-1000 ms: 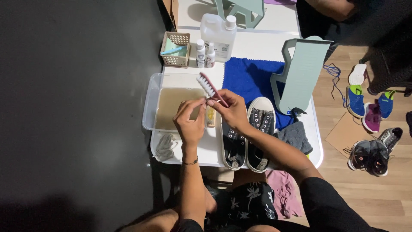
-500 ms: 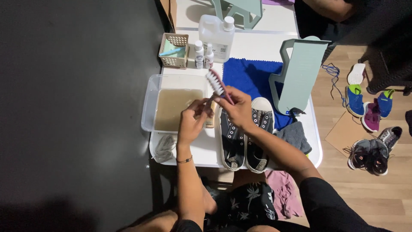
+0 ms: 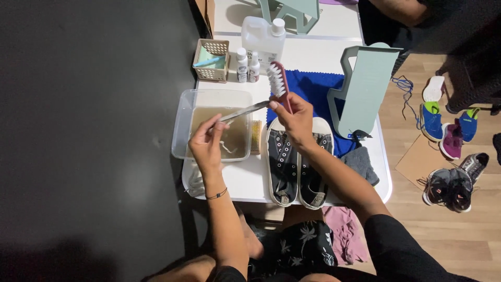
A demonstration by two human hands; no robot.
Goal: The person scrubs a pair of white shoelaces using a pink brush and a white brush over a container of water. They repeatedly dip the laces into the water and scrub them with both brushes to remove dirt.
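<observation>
— What do we see from the head view?

— We see a big clear jug (image 3: 263,39) and two small white bottles (image 3: 247,65) at the table's (image 3: 235,183) far edge, beside a small basket (image 3: 211,60).

— And our hands?

— Our right hand (image 3: 297,117) grips a red brush (image 3: 278,83). Our left hand (image 3: 206,143) pinches grey tweezers (image 3: 242,111) over the clear tub (image 3: 211,130) of brown water. Two black shoes (image 3: 297,162) lie near the front edge.

— What changed?

— Our hands were close together before. Now they are apart, with the brush lifted higher.
</observation>
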